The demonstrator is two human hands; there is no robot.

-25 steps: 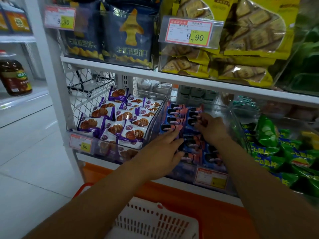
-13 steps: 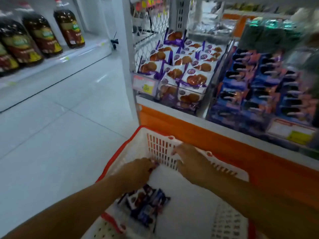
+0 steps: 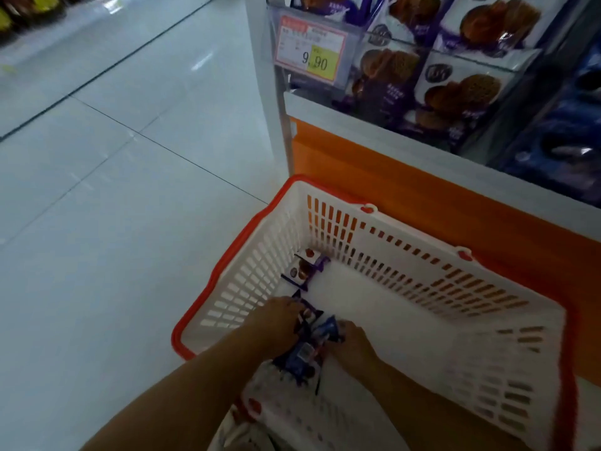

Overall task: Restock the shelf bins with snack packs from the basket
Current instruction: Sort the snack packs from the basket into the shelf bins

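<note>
While both hands reach into the basket (image 3: 227,255), the snack packs (image 3: 307,351) lie bunched between them in its near-left corner.
Fingers of the left hand (image 3: 278,323) curl round the bunch's purple end; those of the right hand (image 3: 353,346) lie against the blue end, grip not discernible. Long axis runs toward the person. One loose pack (image 3: 304,268) lies beyond the left hand. The shelf bin (image 3: 422,48) holds waffle packs (image 3: 461,89).

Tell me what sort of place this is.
Most likely a supermarket or convenience-store aisle: a 9.90 price tag on a clear shelf bin, stacked waffle snack packs inside it, and a red-rimmed white shopping basket on the tiled floor.
</note>
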